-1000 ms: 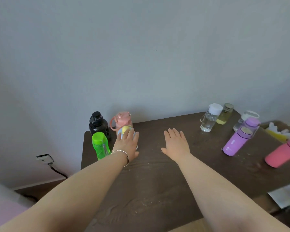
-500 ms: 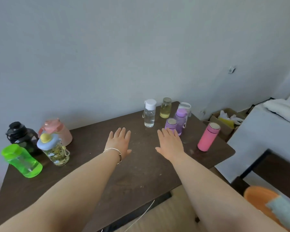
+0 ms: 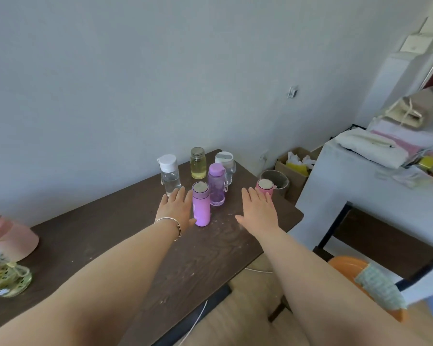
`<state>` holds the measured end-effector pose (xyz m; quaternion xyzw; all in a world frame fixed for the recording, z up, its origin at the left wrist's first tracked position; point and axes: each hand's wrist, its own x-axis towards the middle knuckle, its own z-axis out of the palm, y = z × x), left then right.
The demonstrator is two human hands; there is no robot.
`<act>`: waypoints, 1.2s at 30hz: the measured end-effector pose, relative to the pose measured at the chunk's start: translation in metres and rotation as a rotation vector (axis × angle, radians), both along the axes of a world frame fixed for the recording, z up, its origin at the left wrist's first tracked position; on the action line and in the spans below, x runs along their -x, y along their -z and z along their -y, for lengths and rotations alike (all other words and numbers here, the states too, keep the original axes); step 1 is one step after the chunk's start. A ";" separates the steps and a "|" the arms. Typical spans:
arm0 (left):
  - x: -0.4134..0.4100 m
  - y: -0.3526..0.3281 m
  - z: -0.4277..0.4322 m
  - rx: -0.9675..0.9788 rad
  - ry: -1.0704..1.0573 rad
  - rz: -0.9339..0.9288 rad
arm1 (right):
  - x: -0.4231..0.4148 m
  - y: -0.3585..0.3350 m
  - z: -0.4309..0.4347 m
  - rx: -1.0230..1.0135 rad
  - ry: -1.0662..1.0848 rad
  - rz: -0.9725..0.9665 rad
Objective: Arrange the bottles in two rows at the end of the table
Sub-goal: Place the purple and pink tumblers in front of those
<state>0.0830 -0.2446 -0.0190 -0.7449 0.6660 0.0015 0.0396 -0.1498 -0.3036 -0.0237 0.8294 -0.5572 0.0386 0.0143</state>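
Several bottles stand at the right end of the dark table (image 3: 125, 236): a clear white-capped bottle (image 3: 169, 174), a yellow-liquid jar (image 3: 198, 163), a clear cup with a white lid (image 3: 226, 165), a translucent purple bottle (image 3: 216, 184), a violet flask (image 3: 201, 206) and a pink flask (image 3: 265, 187). My left hand (image 3: 174, 208) is flat and open just left of the violet flask, its thumb beside the flask's base. My right hand (image 3: 259, 211) is open, fingertips in front of the pink flask. At the left edge stand a pink bottle (image 3: 10, 236) and a patterned bottle (image 3: 6, 278).
A white counter (image 3: 360, 186) piled with cloths and papers stands right of the table. A cardboard box (image 3: 294, 163) and a grey bin (image 3: 276, 179) sit on the floor by the wall. An orange stool (image 3: 355, 267) is below right. A white cable (image 3: 198, 320) runs under the table.
The view has swung right and both hands moved right along the table, from its middle to the bottles at the right end. The black and green bottles have left the view.
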 end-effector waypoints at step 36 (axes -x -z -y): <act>-0.007 0.034 0.066 0.221 -0.231 -0.867 | 0.003 0.028 0.065 -0.159 0.393 0.534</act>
